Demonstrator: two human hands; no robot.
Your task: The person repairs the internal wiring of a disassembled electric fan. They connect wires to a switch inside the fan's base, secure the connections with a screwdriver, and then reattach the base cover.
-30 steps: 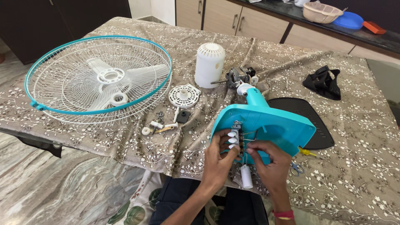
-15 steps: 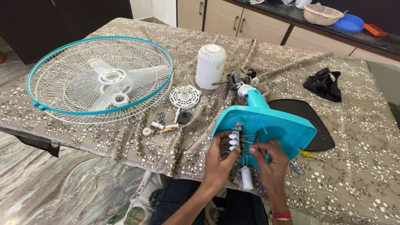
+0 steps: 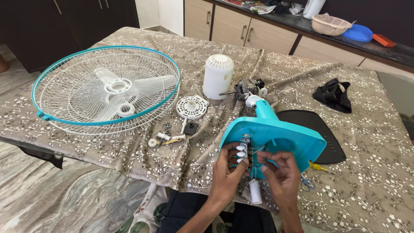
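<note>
At the near edge of the flowery cloth-covered table (image 3: pixel 86 151), the teal plastic fan base (image 3: pixel 276 140) leans. The left hand (image 3: pixel 226 172) pinches its white switch buttons (image 3: pixel 240 151); the right hand (image 3: pixel 282 172) pinches thin wires (image 3: pixel 258 162). The wires look bendy and easy to break; the hard, light base rim seems the safest grip.

This is a home, likely a dining room beside a kitchen. Under the hands (image 3: pixel 254 177) the bench (image 3: pixel 371 181) wears a flowered cloth. Beyond them, wooden cupboards (image 3: pixel 235 28) carry a dark counter (image 3: pixel 388 49) holding a basket (image 3: pixel 329 24) and blue dish (image 3: pixel 359 33). A marble floor (image 3: pixel 64 194) spreads left of them.
</note>
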